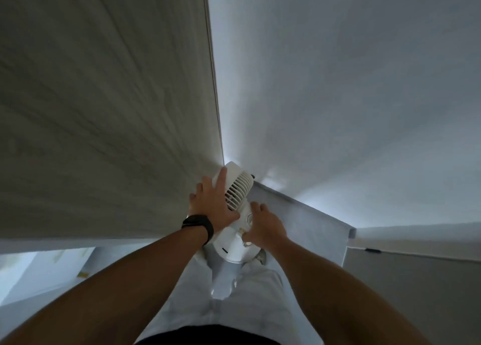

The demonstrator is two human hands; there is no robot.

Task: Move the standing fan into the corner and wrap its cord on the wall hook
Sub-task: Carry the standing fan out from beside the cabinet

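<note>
A white standing fan (238, 188) stands low in the corner where a grey-beige panel meets a white wall; I look down on its motor housing and vented back. My left hand (212, 204), with a black band on the wrist, lies flat on the housing's left side, fingers spread and straight. My right hand (265, 226) rests on the fan's lower body beside a round knob, fingers wrapped over the right edge. The fan's base (234, 253) shows below the hands. No cord or wall hook is visible.
The grey-beige panel (104, 110) fills the left, the white wall (338, 97) the right. A white ledge or baseboard (307, 214) runs along the right wall to a grey floor (416, 279). My pale trousers (247, 305) are right below the fan.
</note>
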